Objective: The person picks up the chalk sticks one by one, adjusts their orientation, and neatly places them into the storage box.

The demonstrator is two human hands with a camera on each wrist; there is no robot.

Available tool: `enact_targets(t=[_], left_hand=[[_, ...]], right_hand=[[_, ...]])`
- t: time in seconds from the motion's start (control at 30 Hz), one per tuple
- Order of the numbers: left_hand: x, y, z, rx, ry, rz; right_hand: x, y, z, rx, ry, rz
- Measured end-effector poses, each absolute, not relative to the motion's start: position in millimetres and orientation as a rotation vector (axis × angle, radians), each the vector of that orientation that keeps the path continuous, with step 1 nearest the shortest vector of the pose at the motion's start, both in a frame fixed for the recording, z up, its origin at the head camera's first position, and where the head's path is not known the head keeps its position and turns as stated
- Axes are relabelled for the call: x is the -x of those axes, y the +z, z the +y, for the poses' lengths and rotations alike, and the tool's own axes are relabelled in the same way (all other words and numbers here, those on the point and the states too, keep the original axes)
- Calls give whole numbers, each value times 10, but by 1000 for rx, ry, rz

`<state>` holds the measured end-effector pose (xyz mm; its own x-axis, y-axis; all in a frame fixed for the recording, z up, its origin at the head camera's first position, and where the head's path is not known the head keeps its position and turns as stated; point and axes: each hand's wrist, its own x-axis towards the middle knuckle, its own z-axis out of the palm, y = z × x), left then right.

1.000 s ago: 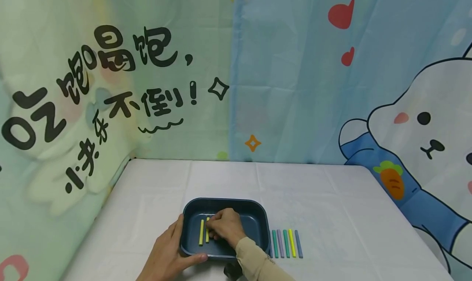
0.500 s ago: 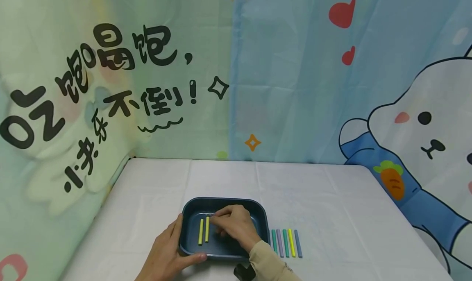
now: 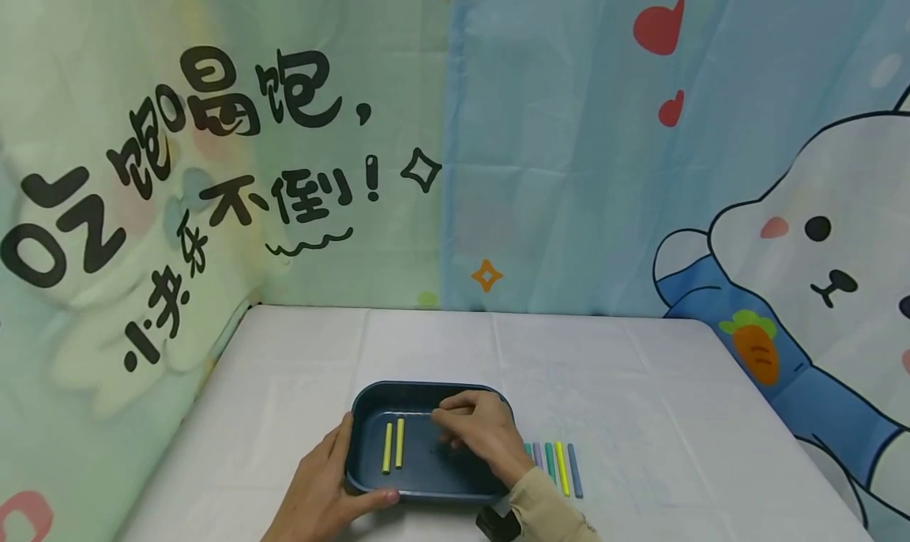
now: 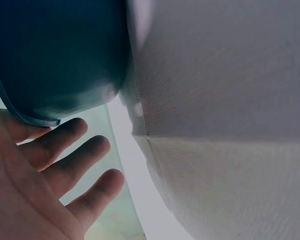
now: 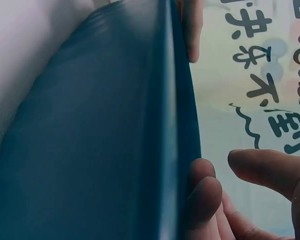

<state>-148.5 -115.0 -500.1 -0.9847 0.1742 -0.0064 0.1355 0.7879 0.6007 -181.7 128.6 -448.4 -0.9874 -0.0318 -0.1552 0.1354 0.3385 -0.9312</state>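
Two yellow chalk-like sticks (image 3: 387, 448) lie side by side, a little apart, in the left half of a dark blue rectangular tray (image 3: 373, 492). My left hand (image 3: 321, 479) steadies the tray's near left corner, thumb along the front rim and fingers against the left side. In the left wrist view, the fingers (image 4: 80, 170) are extended and spread beside the tray wall. Over the tray's right half hovers my right hand (image 3: 485, 435). Its thumb and fingertips are apart with nothing between them in the right wrist view.
Right of the tray, several coloured sticks (image 3: 562, 469) in green, purple, yellow and blue lie in a row on the white tablecloth (image 3: 640, 415); my right hand partly covers them. A black device (image 3: 498, 524) sits at my right wrist. Printed curtains (image 3: 554, 171) stand behind the table.
My right hand has let go of the second yellow stick and moved right across the tray, leaving both sticks in view. The left hand and tray have stayed in place.
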Motion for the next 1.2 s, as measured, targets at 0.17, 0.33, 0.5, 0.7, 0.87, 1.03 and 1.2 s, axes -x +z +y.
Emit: enact_targets(t=[0.17, 0.33, 0.5, 0.7, 0.87, 1.03, 1.2], left_hand=[[1490, -5003, -1131, -247, 968, 2910], [1482, -4993, -1137, -255, 968, 2918], [1465, -4977, -1158, -287, 963, 2943], [1467, -4995, -1151, -308, 956, 2955], [1464, -4993, -1142, -290, 945, 2959], [1457, -4977, -1135, -284, 929, 2956], [1451, -4982, -1131, -262, 921, 2950]], right_hand=[[1785, -4464, 1392, -110, -1705, 2465], [1747, -4406, 1486, -129, -1704, 2474], [1716, -4355, 1597, -181, -1764, 2444], [1677, -4308, 1815, -239, -1785, 2486], [1675, -4305, 2010, -302, -1822, 2491], [1653, -4319, 2170, -351, -1773, 2540], [1621, -4346, 2296, -400, -1713, 2565]])
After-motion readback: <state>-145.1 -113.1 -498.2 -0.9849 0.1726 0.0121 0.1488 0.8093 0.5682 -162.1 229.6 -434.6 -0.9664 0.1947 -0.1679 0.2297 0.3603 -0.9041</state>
